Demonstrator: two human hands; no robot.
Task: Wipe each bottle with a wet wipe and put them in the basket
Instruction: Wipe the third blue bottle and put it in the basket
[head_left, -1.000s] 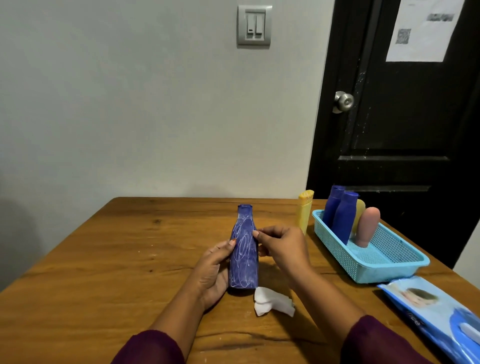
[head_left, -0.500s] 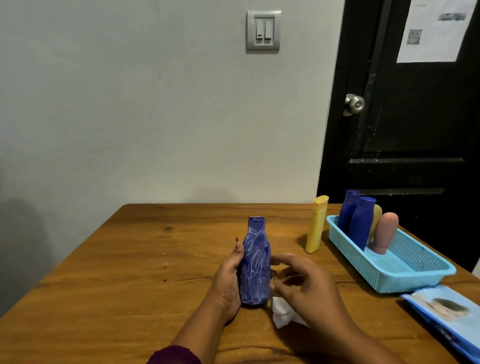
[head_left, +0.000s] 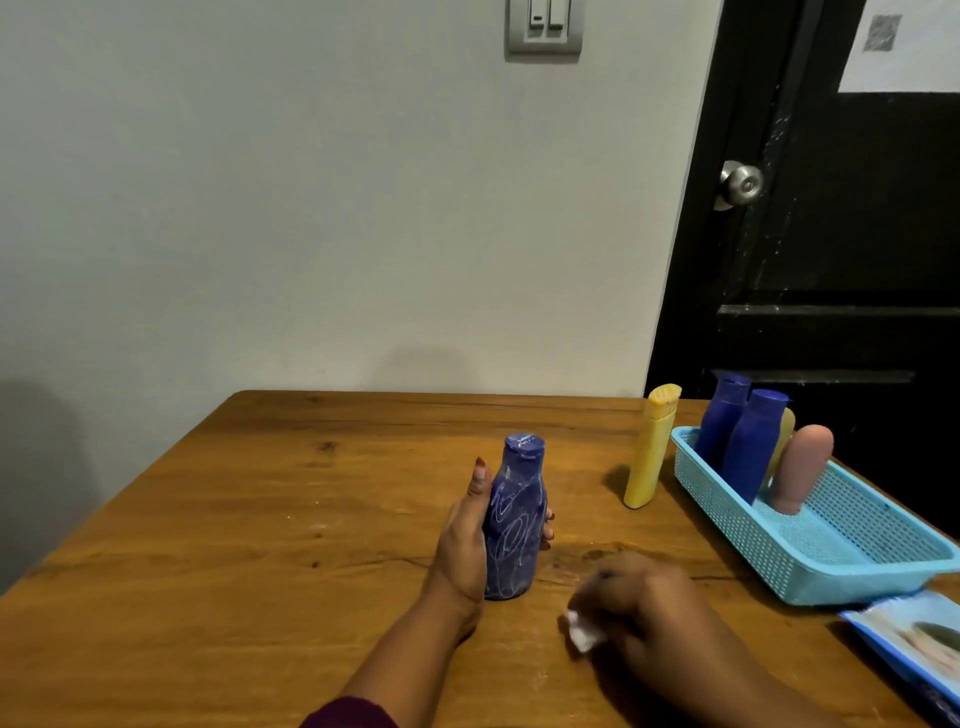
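A blue bottle (head_left: 514, 525) marked with white scribbles stands upright on the wooden table (head_left: 260, 545). My left hand (head_left: 467, 540) grips it around the body from the left. My right hand (head_left: 639, 597) lies low on the table to the right of the bottle, fingers curled over a white wet wipe (head_left: 582, 631) that sticks out at its left edge; the hand is blurred. A yellow bottle (head_left: 650, 452) stands just left of the light blue basket (head_left: 831, 551). Inside the basket lean two blue bottles (head_left: 748, 447), a yellow one and a pink bottle (head_left: 800, 467).
A blue pack of wet wipes (head_left: 914, 639) lies at the table's right front edge, below the basket. Behind the table are a grey wall and a black door (head_left: 831, 234) with a metal knob.
My right hand left the bottle's neck, dropped to the table and closed over the wet wipe. My left hand kept its hold on the blue bottle. The camera moved closer.
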